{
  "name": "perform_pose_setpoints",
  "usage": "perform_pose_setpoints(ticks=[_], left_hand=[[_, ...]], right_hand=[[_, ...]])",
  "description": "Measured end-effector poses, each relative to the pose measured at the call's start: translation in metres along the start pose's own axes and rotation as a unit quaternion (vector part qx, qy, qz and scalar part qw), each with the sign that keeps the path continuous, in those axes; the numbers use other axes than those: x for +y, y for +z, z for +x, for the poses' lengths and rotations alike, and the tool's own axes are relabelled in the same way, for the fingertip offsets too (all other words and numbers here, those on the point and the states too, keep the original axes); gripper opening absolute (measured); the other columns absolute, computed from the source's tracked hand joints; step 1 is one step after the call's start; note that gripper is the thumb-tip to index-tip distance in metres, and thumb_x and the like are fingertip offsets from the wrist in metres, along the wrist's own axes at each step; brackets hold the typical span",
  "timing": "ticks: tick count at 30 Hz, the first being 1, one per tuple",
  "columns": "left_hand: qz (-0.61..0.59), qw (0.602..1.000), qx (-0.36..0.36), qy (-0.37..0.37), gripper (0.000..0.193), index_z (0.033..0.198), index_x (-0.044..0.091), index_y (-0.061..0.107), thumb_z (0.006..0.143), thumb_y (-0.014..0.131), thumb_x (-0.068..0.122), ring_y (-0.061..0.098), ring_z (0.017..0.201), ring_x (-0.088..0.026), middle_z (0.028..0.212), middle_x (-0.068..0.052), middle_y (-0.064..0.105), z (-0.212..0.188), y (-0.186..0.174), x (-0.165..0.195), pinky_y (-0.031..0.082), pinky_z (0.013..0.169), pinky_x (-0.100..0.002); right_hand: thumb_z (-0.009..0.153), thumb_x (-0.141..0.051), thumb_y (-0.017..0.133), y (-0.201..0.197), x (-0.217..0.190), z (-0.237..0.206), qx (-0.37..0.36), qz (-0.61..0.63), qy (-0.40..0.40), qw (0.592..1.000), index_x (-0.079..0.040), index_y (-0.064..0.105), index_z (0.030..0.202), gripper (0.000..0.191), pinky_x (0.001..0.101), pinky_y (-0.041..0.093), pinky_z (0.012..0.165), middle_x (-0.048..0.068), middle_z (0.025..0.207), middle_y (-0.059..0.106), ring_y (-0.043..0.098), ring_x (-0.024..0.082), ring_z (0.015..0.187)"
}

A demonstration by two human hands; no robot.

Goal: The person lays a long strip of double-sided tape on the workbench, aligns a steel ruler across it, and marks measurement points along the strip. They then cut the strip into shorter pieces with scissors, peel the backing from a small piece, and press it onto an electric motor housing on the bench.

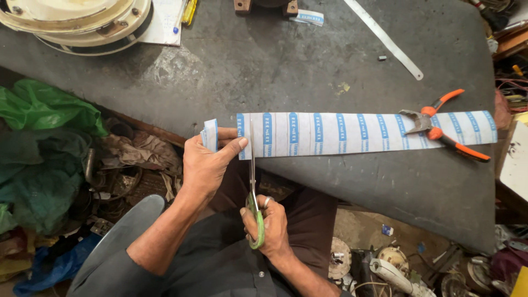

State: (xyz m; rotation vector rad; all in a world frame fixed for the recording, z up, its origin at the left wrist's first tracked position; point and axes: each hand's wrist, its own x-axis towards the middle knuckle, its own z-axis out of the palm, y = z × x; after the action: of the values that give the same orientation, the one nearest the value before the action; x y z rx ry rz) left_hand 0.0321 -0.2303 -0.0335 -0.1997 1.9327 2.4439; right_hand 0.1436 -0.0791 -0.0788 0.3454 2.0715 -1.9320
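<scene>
A long white paper strip (352,133) with blue printed bands lies across the dark grey worktop (286,66). My left hand (206,165) pinches the strip's left end, where several cut pieces are stacked between thumb and fingers. My right hand (270,225) grips green-handled scissors (253,181), whose blades point up and cross the strip just right of my left thumb. Orange-handled pliers (440,127) rest on the strip's right end.
A metal ruler (385,38) lies at the top right. Round cream fan parts (77,19) and a paper sheet sit at the top left. Green plastic bags (44,143) and scrap fill the floor on the left; motor parts (385,264) lie lower right.
</scene>
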Motion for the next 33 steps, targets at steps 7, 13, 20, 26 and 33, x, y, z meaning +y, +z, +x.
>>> perform_pose_setpoints(ticks=[7, 13, 20, 26, 33], left_hand=[[-0.007, 1.000, -0.006, -0.007, 0.020, 0.102, -0.005, 0.078, 0.085, 0.080, 0.006, 0.067, 0.078, -0.009, 0.088, -0.007, 0.077, 0.000, 0.000, 0.000, 0.054, 0.074, -0.025], [-0.039, 0.999, -0.015, -0.011, 0.021, 0.102, -0.006, 0.078, 0.085, 0.079, 0.006, 0.069, 0.078, -0.010, 0.088, -0.007, 0.078, 0.004, -0.001, -0.001, 0.055, 0.075, -0.025], [-0.037, 0.998, 0.001, -0.045, 0.023, 0.101, -0.004, 0.077, 0.082, 0.081, 0.008, 0.059, 0.065, -0.005, 0.080, -0.003, 0.074, 0.001, 0.000, 0.003, 0.045, 0.060, -0.021], [-0.038, 0.994, 0.005, -0.101, 0.021, 0.095, -0.002, 0.077, 0.080, 0.083, 0.011, 0.040, 0.044, -0.001, 0.063, 0.004, 0.061, -0.008, 0.000, 0.008, 0.024, 0.040, -0.022], [-0.095, 0.994, -0.014, -0.057, 0.016, 0.086, -0.001, 0.070, 0.090, 0.060, 0.011, 0.038, 0.046, -0.004, 0.061, 0.002, 0.056, -0.018, -0.009, 0.001, 0.026, 0.041, -0.023]], right_hand=[[0.087, -0.012, 0.072, 0.002, -0.011, 0.010, -0.012, 0.059, 0.025, 0.998, -0.002, 0.062, 0.085, 0.015, 0.0249, 0.049, 0.042, -0.002, 0.060, 0.059, 0.057, 0.007, 0.047], [0.089, -0.013, 0.072, 0.002, -0.004, 0.020, -0.003, 0.059, -0.049, 0.997, -0.002, 0.062, 0.081, 0.017, 0.0238, 0.039, 0.039, -0.001, 0.054, 0.055, 0.051, 0.007, 0.043], [0.088, -0.013, 0.073, 0.002, -0.005, 0.014, 0.017, 0.015, -0.056, 0.998, -0.003, 0.063, 0.077, 0.018, 0.0240, 0.040, 0.040, -0.001, 0.053, 0.056, 0.053, 0.007, 0.043], [0.087, -0.014, 0.072, 0.002, -0.020, 0.018, 0.012, 0.065, -0.003, 0.998, -0.004, 0.062, 0.078, 0.017, 0.0252, 0.042, 0.039, -0.002, 0.054, 0.056, 0.052, 0.007, 0.043], [0.085, -0.014, 0.077, -0.015, -0.004, -0.005, -0.048, 0.053, -0.015, 0.997, -0.003, 0.062, 0.082, 0.019, 0.0252, 0.042, 0.039, 0.000, 0.058, 0.057, 0.053, 0.009, 0.044]])
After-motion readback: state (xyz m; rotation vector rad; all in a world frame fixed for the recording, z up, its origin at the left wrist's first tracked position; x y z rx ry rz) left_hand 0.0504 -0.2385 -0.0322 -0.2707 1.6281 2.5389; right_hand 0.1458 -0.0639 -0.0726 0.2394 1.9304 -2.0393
